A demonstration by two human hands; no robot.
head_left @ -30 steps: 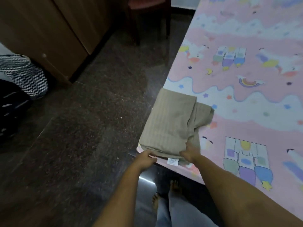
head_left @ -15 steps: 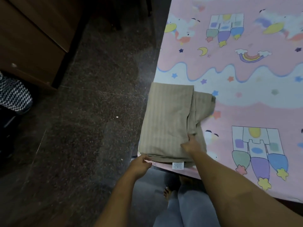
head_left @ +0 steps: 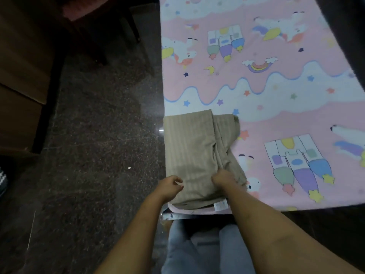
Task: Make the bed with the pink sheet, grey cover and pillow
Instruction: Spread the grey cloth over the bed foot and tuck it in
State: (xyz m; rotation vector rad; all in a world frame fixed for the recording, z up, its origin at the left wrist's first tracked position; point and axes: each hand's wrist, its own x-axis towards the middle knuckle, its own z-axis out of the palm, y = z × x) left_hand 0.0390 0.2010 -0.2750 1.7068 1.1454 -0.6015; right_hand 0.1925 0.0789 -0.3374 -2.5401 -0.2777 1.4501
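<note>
The pink sheet, printed with rockets, unicorns and rainbows, lies spread flat over the bed. A folded grey-beige striped cover rests on the sheet's near left corner, a white label at its near edge. My left hand pinches the cover's near left edge. My right hand grips a fold near the cover's middle, fingers tucked into the cloth. No pillow is in view.
Dark speckled stone floor runs along the bed's left side. Wooden cabinets stand at far left and a dark chair at top. A striped bag shows at the left edge. My legs stand at the bed's foot.
The view has swung right and forward along the bed. Both hands have moved up onto the cover, the left from its near corner to its left edge, the right deeper into the fold.
</note>
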